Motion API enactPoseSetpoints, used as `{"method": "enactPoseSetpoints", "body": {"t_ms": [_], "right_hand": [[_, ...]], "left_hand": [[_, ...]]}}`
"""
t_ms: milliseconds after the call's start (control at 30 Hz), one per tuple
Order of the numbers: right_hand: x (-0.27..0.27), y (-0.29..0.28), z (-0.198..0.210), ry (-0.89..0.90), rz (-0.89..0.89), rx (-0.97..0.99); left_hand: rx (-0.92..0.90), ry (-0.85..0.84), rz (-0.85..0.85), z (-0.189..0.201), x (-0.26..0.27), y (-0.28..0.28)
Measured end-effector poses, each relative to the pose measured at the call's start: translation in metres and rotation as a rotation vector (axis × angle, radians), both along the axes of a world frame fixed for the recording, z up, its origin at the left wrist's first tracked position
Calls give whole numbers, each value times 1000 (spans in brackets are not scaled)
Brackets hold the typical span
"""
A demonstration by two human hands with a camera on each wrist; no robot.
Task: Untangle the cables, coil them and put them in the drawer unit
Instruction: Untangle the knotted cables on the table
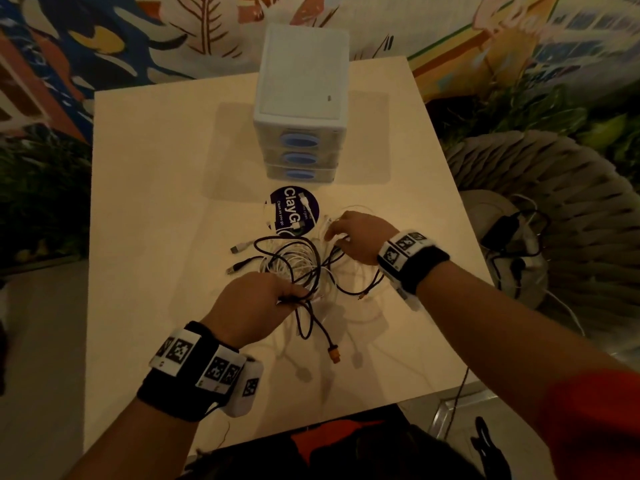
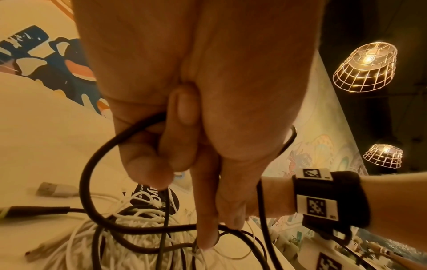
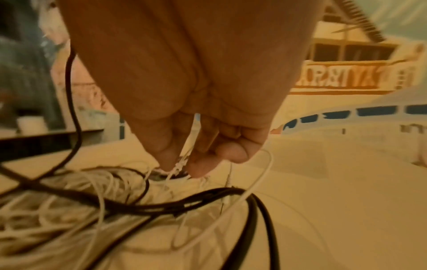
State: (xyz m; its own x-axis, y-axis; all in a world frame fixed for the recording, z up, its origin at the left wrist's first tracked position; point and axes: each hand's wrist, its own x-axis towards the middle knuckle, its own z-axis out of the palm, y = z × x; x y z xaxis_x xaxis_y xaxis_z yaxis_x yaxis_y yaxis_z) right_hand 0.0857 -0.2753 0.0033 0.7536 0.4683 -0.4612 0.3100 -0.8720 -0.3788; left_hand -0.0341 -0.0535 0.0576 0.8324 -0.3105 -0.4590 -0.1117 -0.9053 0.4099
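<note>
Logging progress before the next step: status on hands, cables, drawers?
Left hand grips thick black cable. Right hand pinches thin white cable. Cables tangled. White plastic drawer unit shut.

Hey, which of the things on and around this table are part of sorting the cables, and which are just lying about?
Part of the job:
- tangle of black and white cables
- white plastic drawer unit with blue oval handles
- left hand, gripping a black cable
- right hand, pinching a thin white cable

Lying about:
- round dark sticker
- grey woven chair
</note>
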Motion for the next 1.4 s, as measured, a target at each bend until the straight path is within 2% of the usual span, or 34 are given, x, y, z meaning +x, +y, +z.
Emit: {"method": "enactPoseSetpoints", "body": {"t_ms": [100,167,300,400,533,667,833,1067,1400], "right_hand": [[7,6,-12,40,130,-194],[9,4,-18,23,160,-243],[12,1,-21,33,111,-223],[14,-1,-22,36,23,-155],[11,-8,-22,39,20,-160],[5,-8,-19,4,-16,-53],[-2,0,-12,9,73,-12],[-5,0,-8,-26,68,43],[-1,-14,-4,-99,-55,283]], "left_hand": [[21,-2,12,-3,-3,0],[28,-6,33,-4,-5,1],[53,3,35,-3,-9,2],[17,-14,105,-4,-10,1],[-175,-75,342,-13,-13,7],[-421,-92,474,-24,-12,10],[-572,-129,480,-25,-13,13],[-706,-141,468,-24,-17,13],[-696,-212,401,-28,-25,20]]}}
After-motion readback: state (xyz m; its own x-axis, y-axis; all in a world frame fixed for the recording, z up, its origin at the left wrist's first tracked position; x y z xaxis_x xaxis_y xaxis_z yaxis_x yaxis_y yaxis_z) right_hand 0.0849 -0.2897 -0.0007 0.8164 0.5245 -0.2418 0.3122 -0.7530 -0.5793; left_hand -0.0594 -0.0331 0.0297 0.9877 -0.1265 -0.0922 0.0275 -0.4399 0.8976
